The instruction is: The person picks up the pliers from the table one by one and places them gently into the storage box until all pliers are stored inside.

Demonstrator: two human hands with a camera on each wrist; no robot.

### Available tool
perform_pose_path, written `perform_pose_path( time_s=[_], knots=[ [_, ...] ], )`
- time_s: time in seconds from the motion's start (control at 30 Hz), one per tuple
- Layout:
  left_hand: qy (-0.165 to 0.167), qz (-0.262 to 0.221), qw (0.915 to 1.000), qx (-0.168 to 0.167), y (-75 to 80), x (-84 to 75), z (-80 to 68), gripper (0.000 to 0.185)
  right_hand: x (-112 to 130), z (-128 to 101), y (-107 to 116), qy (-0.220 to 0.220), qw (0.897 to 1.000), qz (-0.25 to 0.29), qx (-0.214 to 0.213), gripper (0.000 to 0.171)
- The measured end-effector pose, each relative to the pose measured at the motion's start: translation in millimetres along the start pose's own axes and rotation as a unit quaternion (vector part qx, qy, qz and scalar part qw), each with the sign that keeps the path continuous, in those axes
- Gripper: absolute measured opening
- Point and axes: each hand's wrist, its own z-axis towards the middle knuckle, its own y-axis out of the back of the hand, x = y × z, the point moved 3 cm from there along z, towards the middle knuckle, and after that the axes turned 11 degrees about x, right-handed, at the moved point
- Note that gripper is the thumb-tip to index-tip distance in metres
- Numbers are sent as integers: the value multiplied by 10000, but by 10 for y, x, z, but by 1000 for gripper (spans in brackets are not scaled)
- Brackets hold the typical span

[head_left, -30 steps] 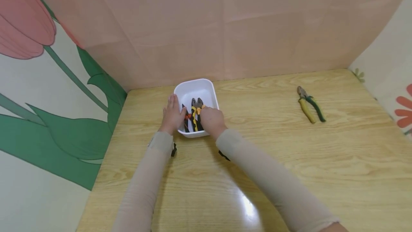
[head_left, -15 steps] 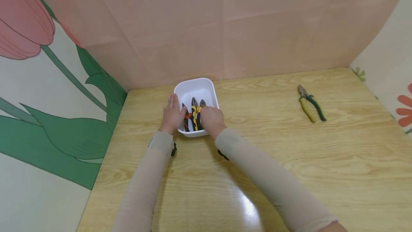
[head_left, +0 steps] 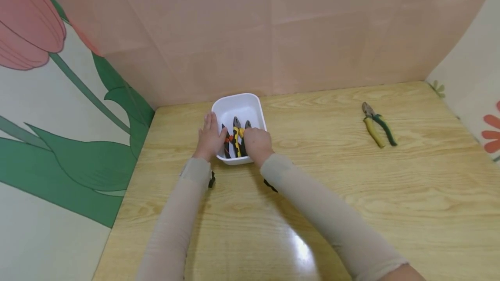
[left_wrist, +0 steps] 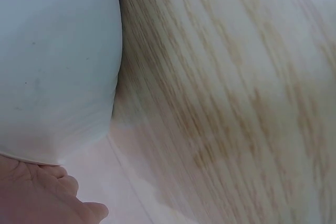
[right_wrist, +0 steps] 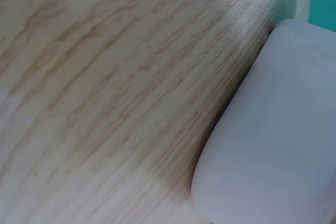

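Head view: left hand (head_left: 209, 138) is lying flat-fingered against the white tub (head_left: 239, 108) at 9 o'clock; right hand (head_left: 255, 142) is curling round black-and-yellow pliers (head_left: 236, 135) inside. The light tub is liable to be sliding. Green-and-yellow pliers (head_left: 378, 125) are lying at 3 o'clock on the counter (head_left: 351, 194), nothing between.

Left wrist: tub wall (left_wrist: 58, 61), fingers (left_wrist: 47, 192) touching.

Right wrist: tub wall (right_wrist: 278, 129) only.

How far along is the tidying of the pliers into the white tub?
Done: orange-handled pliers and yellow-and-black pliers already lie in the white tub. In hand: the right hand is at a third, dark pair in the tub, though its grip is hidden, while the left hand rests flat against the tub's side. Left: the green-and-yellow pliers lie on the table, apart.
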Motion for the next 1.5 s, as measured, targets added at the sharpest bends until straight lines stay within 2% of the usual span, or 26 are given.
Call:
perform_pose_path(
  time_s=[0.2,0.5,0.67,0.93,1.23,1.5],
  knots=[
    [26,-46,10000,22,-15,4,-4,77,-8,0,-2,-2,9999,20,160,16],
    [13,-124,9999,30,-13,-13,12,77,-22,-9,7,-32,9999,51,147,16],
    [7,-62,10000,12,-17,-1,7,77,-21,-32,-2,74,9999,67,38,16],
    [-22,-34,10000,-7,-3,-14,5,77,-36,-65,15,224,9989,210,-360,18],
    [52,-24,10000,-18,-3,-17,10,78,-47,-82,17,265,9981,346,-438,24],
    [21,-85,9999,-69,-5,9,11,78,-61,-77,4,261,9969,528,-516,37]
  ],
)
